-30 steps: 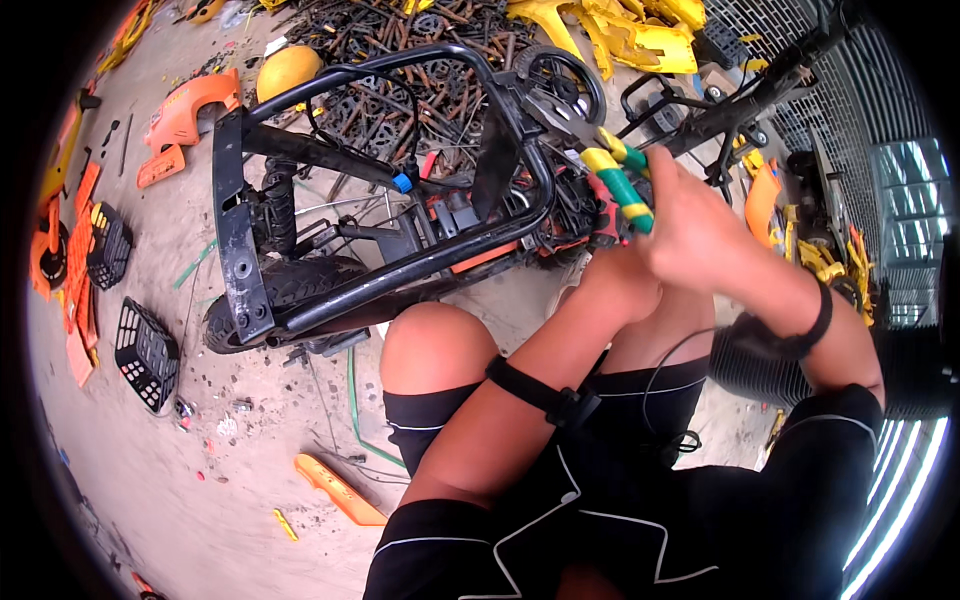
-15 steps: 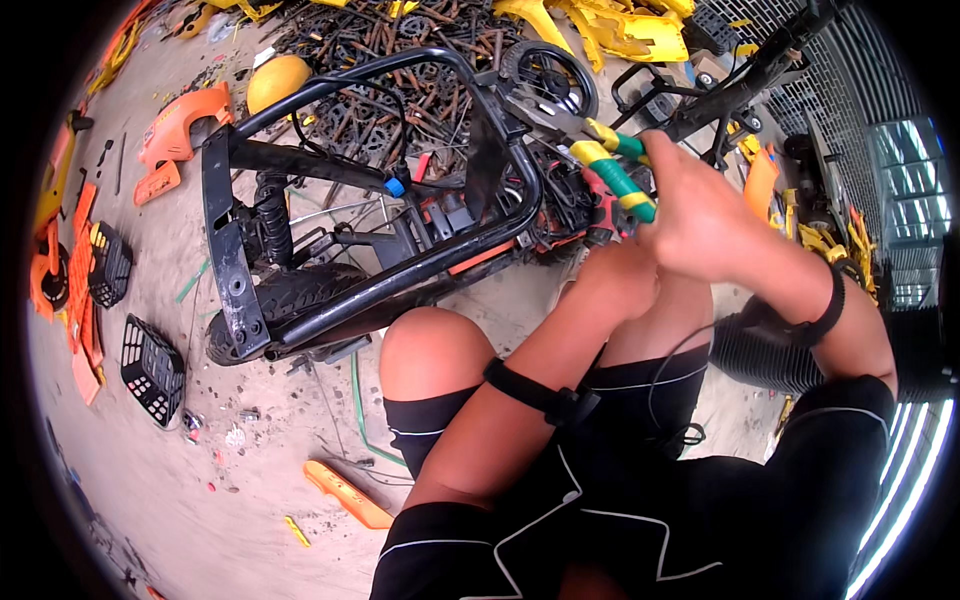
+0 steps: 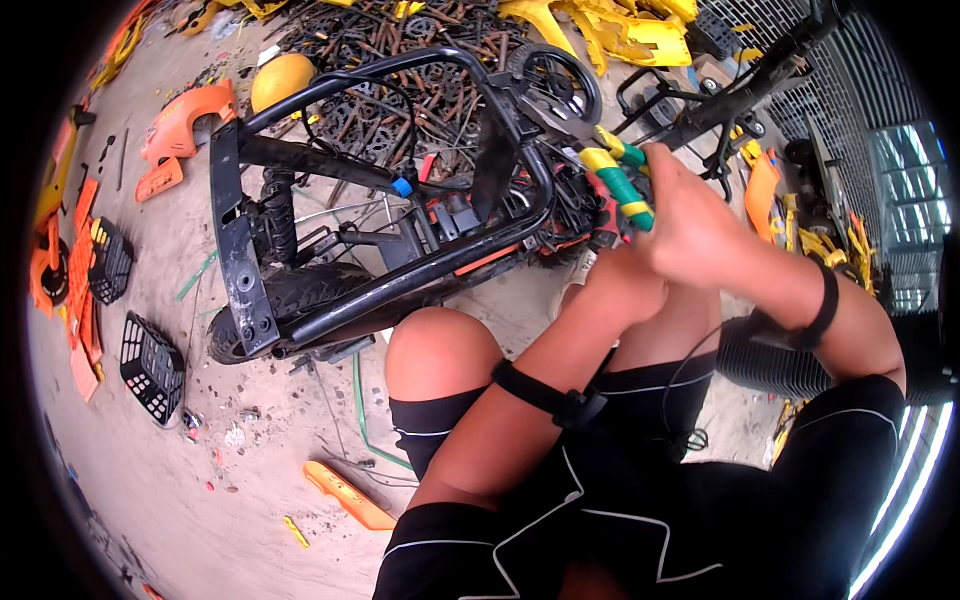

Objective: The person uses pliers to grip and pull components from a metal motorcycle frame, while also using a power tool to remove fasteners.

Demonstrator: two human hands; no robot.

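My right hand (image 3: 692,215) is closed around pliers (image 3: 622,188) with green and yellow handles. Their jaws, smeared by motion, point up and left toward the rear bend of a black tubular vehicle frame (image 3: 400,282). Just below, my left hand (image 3: 628,285) reaches in beside the right wrist. Its fingers are mostly hidden behind the right hand, and whether they grip anything does not show. A red part (image 3: 607,212) shows beside the pliers' handles, close to the left hand. The frame carries a shock absorber (image 3: 277,222), a tyre (image 3: 312,290) and wiring, and lies in front of my knees.
A heap of rusty metal parts (image 3: 370,120) spreads behind the frame. Yellow panels (image 3: 640,35) lie at the back, an orange fender (image 3: 187,120) at the left. A black basket (image 3: 152,368) and an orange strip (image 3: 348,496) rest on the floor.
The pliers have shifted slightly and their jaws are now blurred. Both hands keep nearly the same place. The whole view has moved a little, putting the frame slightly further right.
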